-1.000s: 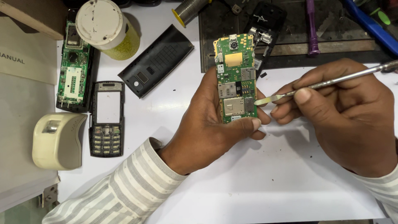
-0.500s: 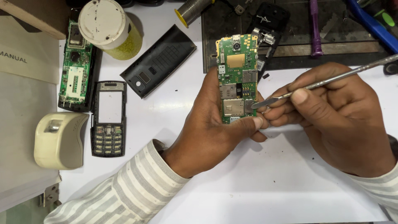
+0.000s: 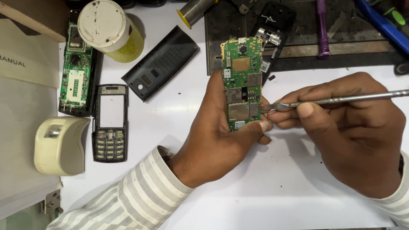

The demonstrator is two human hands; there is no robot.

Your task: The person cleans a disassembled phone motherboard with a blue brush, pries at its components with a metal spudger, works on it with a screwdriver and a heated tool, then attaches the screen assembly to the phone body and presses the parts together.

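The left hand (image 3: 213,136) held a green circuit board (image 3: 242,83) upright above the white tabletop (image 3: 264,196). Just right of the board, the right hand (image 3: 353,136) pressed metal tweezers (image 3: 336,100) against its edge. Well left of the board lay a keypad frame (image 3: 110,123).

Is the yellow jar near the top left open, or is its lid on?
Shut. The yellow jar lies tipped toward the camera, with its round white lid covering the mouth.
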